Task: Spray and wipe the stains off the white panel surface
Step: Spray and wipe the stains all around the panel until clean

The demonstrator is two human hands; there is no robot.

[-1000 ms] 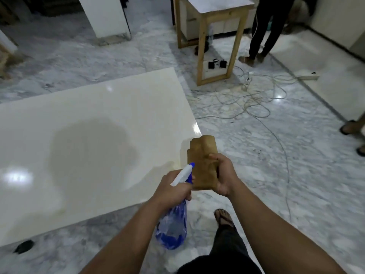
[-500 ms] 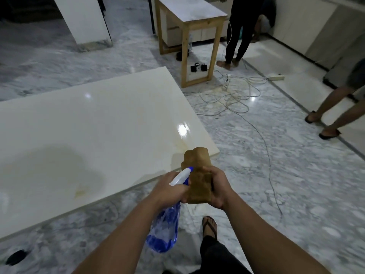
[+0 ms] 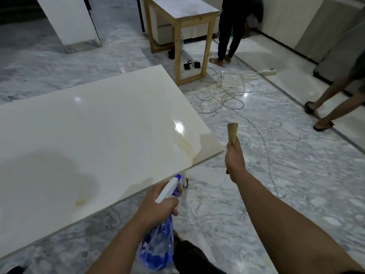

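A large glossy white panel [image 3: 94, 123] lies flat, raised a little above the marble floor. Yellowish stains mark it near its right corner [image 3: 185, 145] and at the lower left [image 3: 81, 202]. My left hand [image 3: 158, 208] grips a clear spray bottle with blue liquid [image 3: 158, 246] by its white trigger head, nozzle toward the panel's near edge. My right hand [image 3: 234, 161] holds a brown cloth [image 3: 232, 133] folded narrow, raised just right of the panel's corner and apart from the panel.
A wooden table [image 3: 181, 18] stands behind the panel. Tangled white cables and a power strip [image 3: 225, 89] lie on the floor to the right. One person stands by the table [image 3: 229, 30]; another person's legs [image 3: 331, 103] are at the right edge. A white board [image 3: 69, 20] leans at the back.
My hands have separated: the right hand carried the cloth up and to the right, away from the bottle. The view shifted, bringing the panel's right corner closer.
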